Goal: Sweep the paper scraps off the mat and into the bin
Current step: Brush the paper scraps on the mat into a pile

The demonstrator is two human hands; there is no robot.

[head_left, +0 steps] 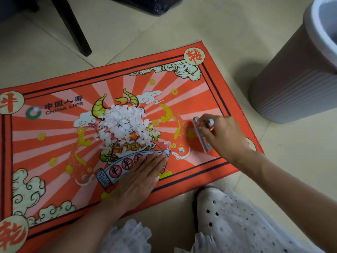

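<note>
- On the mat (54, 147), near edge: left hand (140, 178) lies flat, fingers (160, 157) straight and together, pressing the fabric, holding nothing. Fingertips sit just below the scraps.
- Right side of the mat: right hand (222, 136) has its fingers curled round a grey tool (201, 136), a long flat strip standing on edge on the mat, with a short round handle end poking out near the thumb. Looks like a small brush or scraper; can't tell which.
- Scraps (125, 125): one loose white heap mid-mat, over the ox print, between the two hands, touching neither. A few strays at the heap's lower edge.
- Handling, my read: tiny, near weightless, soft paper. Will scatter with a fast stroke or any draught, and will likely cling to the mat's pile. No point pinching them; push them with the strip's long edge, slow and low, with the flat hand as a backstop.
- Mat looks thin and floppy; it could bunch under the stroke, so the flat palm pinning it makes sense.
- Bin (291, 84): on the floor, off the mat's right end, well apart from the heap.
- Hard to see: bin cut off by the frame, inside mostly hidden. Tool's working edge is behind the hand. Mat's left end cut off.
</note>
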